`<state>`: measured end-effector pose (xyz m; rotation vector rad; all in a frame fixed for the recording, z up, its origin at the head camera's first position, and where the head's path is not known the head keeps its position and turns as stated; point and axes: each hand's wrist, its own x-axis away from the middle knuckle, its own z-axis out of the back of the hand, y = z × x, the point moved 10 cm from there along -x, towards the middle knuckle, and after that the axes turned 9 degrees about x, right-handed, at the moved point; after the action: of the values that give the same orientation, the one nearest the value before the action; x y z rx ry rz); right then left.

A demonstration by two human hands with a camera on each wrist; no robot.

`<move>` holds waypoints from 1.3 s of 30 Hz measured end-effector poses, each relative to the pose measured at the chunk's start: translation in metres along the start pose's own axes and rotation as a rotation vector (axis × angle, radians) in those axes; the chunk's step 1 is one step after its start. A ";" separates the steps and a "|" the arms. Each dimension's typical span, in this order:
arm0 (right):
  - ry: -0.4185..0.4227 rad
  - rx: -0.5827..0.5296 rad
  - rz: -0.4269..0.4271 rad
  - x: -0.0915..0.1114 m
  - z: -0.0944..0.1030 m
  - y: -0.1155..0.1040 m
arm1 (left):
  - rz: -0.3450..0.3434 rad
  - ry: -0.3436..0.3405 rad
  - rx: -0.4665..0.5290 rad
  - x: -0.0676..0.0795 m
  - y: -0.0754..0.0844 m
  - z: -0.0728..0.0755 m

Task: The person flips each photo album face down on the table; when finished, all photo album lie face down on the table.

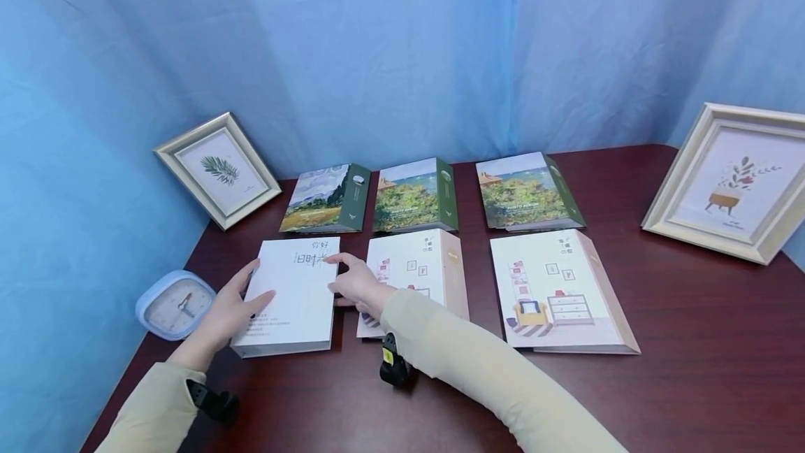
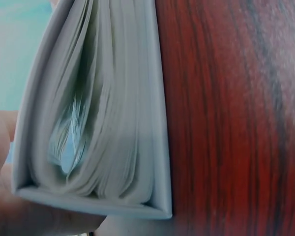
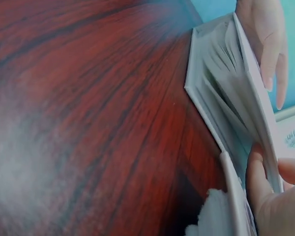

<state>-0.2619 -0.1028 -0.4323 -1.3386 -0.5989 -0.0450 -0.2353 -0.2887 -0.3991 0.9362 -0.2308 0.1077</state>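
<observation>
A thick white photo album (image 1: pixel 286 299) with handwritten-style lettering lies at the table's left front. My left hand (image 1: pixel 228 307) holds its spine side, thumb over the cover and fingers along the edge. At the opposite edge my right hand (image 1: pixel 360 282) pinches the front cover; in the right wrist view one of its fingers (image 3: pixel 257 172) is tucked inside beneath the cover. The page ends (image 2: pixel 108 123) show in the left wrist view, slightly spread. Right beside my right hand lies a cream album (image 1: pixel 454 275) with a furniture drawing, partly hidden by that hand and sleeve.
Another cream album (image 1: pixel 547 285) lies further right. Behind stand three green-spined albums in a row: left (image 1: pixel 317 198), middle (image 1: pixel 409 194) and right (image 1: pixel 525 191). A blue clock (image 1: pixel 176 305) sits left of my left hand. Picture frames stand at left (image 1: pixel 220 170) and right (image 1: pixel 729 180).
</observation>
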 end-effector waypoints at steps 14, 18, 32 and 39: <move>-0.012 -0.032 -0.059 0.001 0.001 0.003 | 0.065 -0.121 0.173 0.005 -0.013 0.001; -0.029 -0.032 -0.049 0.000 0.000 0.003 | 0.078 -0.110 0.187 0.005 -0.016 0.003; -0.114 0.025 -0.006 0.002 -0.011 0.000 | 0.082 -0.111 0.123 0.008 0.011 0.024; -0.098 0.181 0.045 0.005 -0.011 -0.013 | 0.054 -0.070 0.001 0.011 0.028 0.030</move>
<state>-0.2584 -0.1146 -0.4200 -1.1828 -0.6397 0.1099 -0.2347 -0.2966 -0.3569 0.9360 -0.3207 0.1251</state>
